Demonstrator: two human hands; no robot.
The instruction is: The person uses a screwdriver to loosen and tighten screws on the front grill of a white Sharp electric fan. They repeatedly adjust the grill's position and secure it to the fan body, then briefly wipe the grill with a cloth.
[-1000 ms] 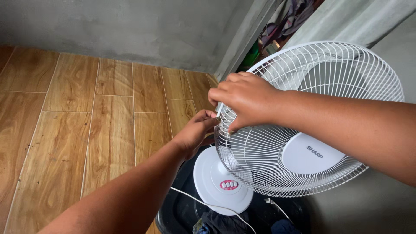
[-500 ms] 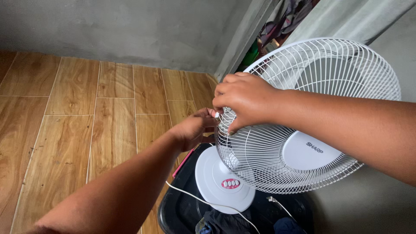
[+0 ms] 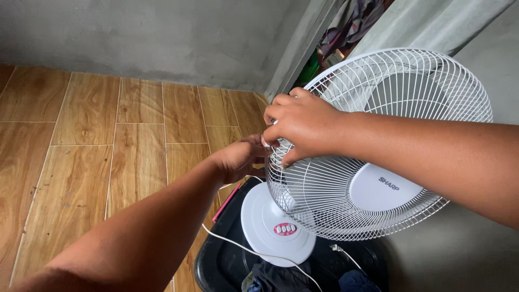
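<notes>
reaching in from the lower left, the left hand (image 3: 238, 159) curls its fingers against the left rim of the white fan guard (image 3: 378, 146); whether it pinches the wire i cannot tell. just right of it, the right hand (image 3: 300, 125) closes over the same rim, fingers hooked on the grille. below, the round fan base (image 3: 273, 224) stands on a black tub (image 3: 216, 265), a white cord (image 3: 243, 250) trailing across it.

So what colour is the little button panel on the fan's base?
Pinkish red with white buttons, set in the white round base; the head view shows it.
</notes>
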